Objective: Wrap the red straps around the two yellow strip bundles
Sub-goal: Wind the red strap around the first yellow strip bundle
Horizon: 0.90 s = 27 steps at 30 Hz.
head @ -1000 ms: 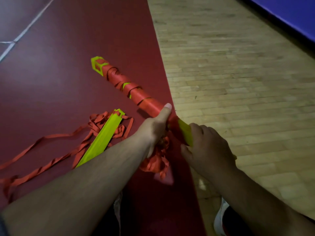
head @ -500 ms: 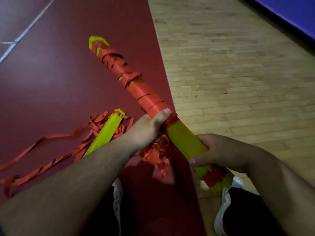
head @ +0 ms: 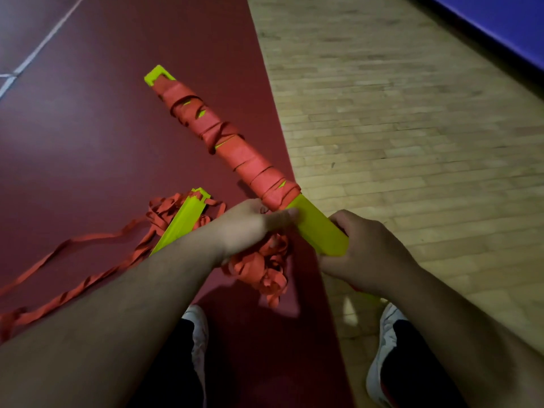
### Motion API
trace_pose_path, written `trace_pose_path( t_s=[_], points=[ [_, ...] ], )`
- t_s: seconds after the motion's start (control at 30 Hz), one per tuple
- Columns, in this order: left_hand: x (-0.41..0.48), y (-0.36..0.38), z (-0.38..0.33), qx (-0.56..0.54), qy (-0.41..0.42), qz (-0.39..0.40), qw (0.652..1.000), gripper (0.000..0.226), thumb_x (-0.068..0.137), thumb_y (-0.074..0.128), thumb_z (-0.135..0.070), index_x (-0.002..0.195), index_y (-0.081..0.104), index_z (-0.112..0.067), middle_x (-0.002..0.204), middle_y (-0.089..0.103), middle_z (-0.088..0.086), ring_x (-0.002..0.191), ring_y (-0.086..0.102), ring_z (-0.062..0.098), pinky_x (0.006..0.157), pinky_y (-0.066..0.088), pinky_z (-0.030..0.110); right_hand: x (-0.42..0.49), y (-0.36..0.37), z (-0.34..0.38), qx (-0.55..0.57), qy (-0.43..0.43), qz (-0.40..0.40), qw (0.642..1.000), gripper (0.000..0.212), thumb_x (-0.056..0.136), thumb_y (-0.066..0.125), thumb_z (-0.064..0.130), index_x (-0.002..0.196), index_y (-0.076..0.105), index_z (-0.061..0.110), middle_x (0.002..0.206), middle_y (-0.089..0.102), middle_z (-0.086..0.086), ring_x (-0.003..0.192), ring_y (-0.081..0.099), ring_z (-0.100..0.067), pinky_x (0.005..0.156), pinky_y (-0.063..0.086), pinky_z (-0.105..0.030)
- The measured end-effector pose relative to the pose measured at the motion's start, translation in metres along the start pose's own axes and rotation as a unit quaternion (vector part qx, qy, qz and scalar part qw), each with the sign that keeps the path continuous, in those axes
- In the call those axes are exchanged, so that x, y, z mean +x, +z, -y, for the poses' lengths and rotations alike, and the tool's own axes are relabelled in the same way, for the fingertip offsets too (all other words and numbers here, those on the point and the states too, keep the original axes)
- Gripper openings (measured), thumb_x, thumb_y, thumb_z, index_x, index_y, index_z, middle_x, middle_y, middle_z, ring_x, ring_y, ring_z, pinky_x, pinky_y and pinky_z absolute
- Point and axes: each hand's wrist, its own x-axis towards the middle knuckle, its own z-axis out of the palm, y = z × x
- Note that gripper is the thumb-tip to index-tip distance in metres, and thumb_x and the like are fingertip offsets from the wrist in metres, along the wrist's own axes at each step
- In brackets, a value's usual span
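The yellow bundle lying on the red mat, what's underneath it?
Loose red strap lies tangled under and around the far end of the second yellow bundle, trailing off left. The left forearm covers its near end, so what lies under there cannot be seen.

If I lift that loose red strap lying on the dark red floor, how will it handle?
The loose red strap is probably floppy and light: it lies flat, twisted and kinked. It will likely trail rather than lift whole, since it runs long across the dark red floor. It may snag, being tangled around the second yellow strip bundle.
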Motion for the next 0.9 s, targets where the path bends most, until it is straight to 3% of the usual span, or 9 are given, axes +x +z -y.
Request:
trace_pose_path(
  t_s=[0.13, 0.23, 0.37, 0.47, 0.5, 0.57, 0.73, 0.83, 0.9],
  points=[
    [0.002, 0.007, 0.007, -0.007, -0.036, -0.048, 0.998, 0.053, 0.093, 0.058, -0.053, 0.068, 0.061, -0.006, 0.043, 0.045, -0.001, 0.03, 0.033, 0.008, 0.035, 0.025, 0.015, -0.003, 0.009, 0.006, -0.13, -0.018, -0.043, 0.99, 0.046, 0.078, 0.072, 0.051, 0.113, 0.045, 0.037, 0.084, 0.063, 0.01, 0.071, 0.06, -0.016, 0.059, 0.045, -0.031],
    [0.002, 0.009, 0.008, -0.057, -0.034, -0.084, 0.994, 0.051, 0.092, 0.063, -0.047, 0.058, 0.055, -0.009, 0.045, 0.046, 0.006, 0.031, 0.034, 0.011, 0.036, 0.025, 0.014, -0.003, 0.013, 0.012, -0.128, -0.039, -0.038, 0.99, 0.048, 0.08, 0.072, 0.048, 0.117, 0.045, 0.033, 0.087, 0.062, 0.008, 0.074, 0.06, -0.018, 0.061, 0.046, -0.031],
    [0.004, 0.005, 0.009, -0.083, 0.041, -0.08, 0.992, 0.04, 0.097, 0.061, -0.028, 0.057, 0.059, -0.021, 0.046, 0.043, -0.009, 0.04, 0.035, 0.008, 0.041, 0.03, 0.019, 0.007, -0.005, 0.007, 0.078, 0.003, 0.077, 0.994, 0.048, 0.074, 0.084, 0.043, 0.112, 0.056, 0.035, 0.086, 0.066, 0.009, 0.071, 0.065, -0.006, 0.06, 0.049, -0.024],
    [0.004, 0.002, 0.007, -0.081, 0.072, -0.09, 0.99, 0.026, 0.099, 0.058, -0.024, 0.074, 0.053, -0.02, 0.047, 0.044, -0.012, 0.04, 0.036, 0.004, 0.041, 0.033, 0.017, 0.004, -0.017, 0.007, 0.362, 0.053, 0.245, 0.898, 0.049, 0.076, 0.085, 0.025, 0.118, 0.059, 0.024, 0.092, 0.075, -0.006, 0.077, 0.074, -0.02, 0.064, 0.057, -0.031],
    [0.005, 0.0, 0.007, -0.074, 0.076, -0.095, 0.99, 0.026, 0.098, 0.058, -0.024, 0.074, 0.051, -0.018, 0.046, 0.043, -0.013, 0.04, 0.036, 0.003, 0.042, 0.034, 0.017, 0.001, -0.015, 0.01, 0.428, 0.067, 0.271, 0.859, 0.046, 0.078, 0.081, 0.016, 0.118, 0.059, 0.018, 0.089, 0.075, -0.009, 0.072, 0.073, -0.024, 0.06, 0.057, -0.032],
    [0.007, -0.003, 0.008, -0.061, 0.08, -0.102, 0.99, 0.028, 0.099, 0.059, -0.027, 0.074, 0.05, -0.018, 0.047, 0.045, -0.014, 0.041, 0.039, 0.002, 0.047, 0.038, 0.018, 0.0, -0.008, 0.016, 0.464, 0.083, 0.253, 0.845, 0.036, 0.08, 0.074, 0.009, 0.113, 0.058, 0.013, 0.077, 0.072, -0.007, 0.062, 0.07, -0.021, 0.053, 0.056, -0.032],
    [0.008, -0.004, 0.007, -0.01, -0.021, -0.078, 0.997, 0.057, 0.089, 0.053, -0.067, 0.073, 0.06, -0.013, 0.052, 0.052, 0.003, 0.052, 0.05, 0.019, 0.051, 0.038, 0.025, 0.003, 0.01, 0.018, 0.105, 0.041, 0.08, 0.99, 0.038, 0.079, 0.078, 0.038, 0.109, 0.055, 0.035, 0.085, 0.069, 0.005, 0.07, 0.067, -0.012, 0.061, 0.051, -0.031],
    [0.008, 0.004, 0.009, -0.056, -0.091, -0.099, 0.989, 0.067, 0.081, 0.052, -0.076, 0.073, 0.068, -0.012, 0.051, 0.051, 0.007, 0.049, 0.048, 0.02, 0.05, 0.037, 0.024, -0.008, 0.019, 0.025, -0.125, -0.026, 0.013, 0.992, 0.053, 0.085, 0.068, 0.048, 0.126, 0.041, 0.033, 0.096, 0.067, 0.003, 0.082, 0.065, -0.022, 0.063, 0.045, -0.032],
    [0.009, 0.009, 0.012, -0.107, -0.102, -0.132, 0.98, 0.061, 0.077, 0.062, -0.072, 0.076, 0.069, -0.012, 0.056, 0.053, 0.008, 0.045, 0.046, 0.019, 0.048, 0.037, 0.022, -0.011, 0.025, 0.028, -0.171, -0.076, -0.03, 0.982, 0.055, 0.086, 0.064, 0.054, 0.129, 0.038, 0.031, 0.099, 0.067, 0.004, 0.083, 0.065, -0.024, 0.064, 0.043, -0.032]
  ],
)
